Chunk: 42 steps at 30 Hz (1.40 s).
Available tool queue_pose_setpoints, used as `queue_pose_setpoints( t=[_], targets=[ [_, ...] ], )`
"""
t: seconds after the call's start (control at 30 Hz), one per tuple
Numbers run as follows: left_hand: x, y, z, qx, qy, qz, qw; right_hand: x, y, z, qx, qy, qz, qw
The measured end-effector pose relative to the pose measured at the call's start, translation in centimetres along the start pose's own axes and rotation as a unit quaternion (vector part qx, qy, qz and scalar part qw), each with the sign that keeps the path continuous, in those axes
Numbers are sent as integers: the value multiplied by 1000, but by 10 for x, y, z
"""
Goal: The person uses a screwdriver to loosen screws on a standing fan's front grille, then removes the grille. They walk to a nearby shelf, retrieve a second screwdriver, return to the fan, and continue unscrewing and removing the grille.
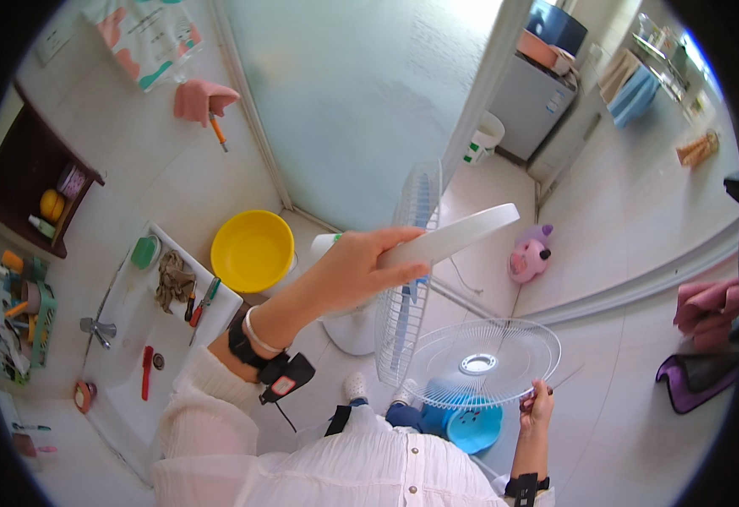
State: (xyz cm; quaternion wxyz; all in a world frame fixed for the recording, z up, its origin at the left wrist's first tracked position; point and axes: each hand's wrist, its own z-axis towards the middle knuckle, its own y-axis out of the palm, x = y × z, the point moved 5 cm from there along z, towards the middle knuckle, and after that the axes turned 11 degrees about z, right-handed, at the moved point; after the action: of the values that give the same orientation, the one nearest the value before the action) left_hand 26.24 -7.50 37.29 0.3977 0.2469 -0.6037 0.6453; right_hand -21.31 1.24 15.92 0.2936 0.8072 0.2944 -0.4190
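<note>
My left hand (348, 270) is closed round a smooth white plastic ring (458, 237), seen nearly edge-on. Just behind it stands a fan head (395, 338) with a white wire rear guard and blue blades. Its white base (351, 331) shows partly below my forearm. A detached round fan grille (477, 364) with a pale hub hangs tilted at my right. My right hand (537, 407) pinches its near edge. A thin metal shaft (568, 378), like a screwdriver's, sticks out from the same fingers; its handle is mostly hidden.
Left is a white sink (124, 372) with a rag (175, 280), a red-handled tool (147, 372) and screwdrivers (206, 300). A yellow basin (253, 249) stands beyond it. Below the grille is a blue bucket (475, 427). A frosted glass door (344, 101) stands ahead; a pink toy (528, 258) lies right.
</note>
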Motion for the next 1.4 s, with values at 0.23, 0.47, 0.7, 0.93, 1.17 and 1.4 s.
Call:
queue_pose_setpoints(
  t=[0.23,0.47,0.7,0.93,1.17,1.4],
  targets=[
    [33,40,-70,-87,51,66,993,15,-18,10,14,52,-15,998],
    [59,116,-130,-137,37,145,979,34,-52,24,23,66,1,998],
    [37,224,-152,-134,-56,87,986,52,-105,32,69,-8,-50,996],
    [9,266,-180,-137,-70,135,979,70,-137,53,57,34,-96,993],
    [-28,242,-271,-159,-238,142,948,109,-143,89,11,82,-143,986],
    [-43,145,-379,150,-405,196,880,152,-134,81,-3,213,-138,967]
  ],
)
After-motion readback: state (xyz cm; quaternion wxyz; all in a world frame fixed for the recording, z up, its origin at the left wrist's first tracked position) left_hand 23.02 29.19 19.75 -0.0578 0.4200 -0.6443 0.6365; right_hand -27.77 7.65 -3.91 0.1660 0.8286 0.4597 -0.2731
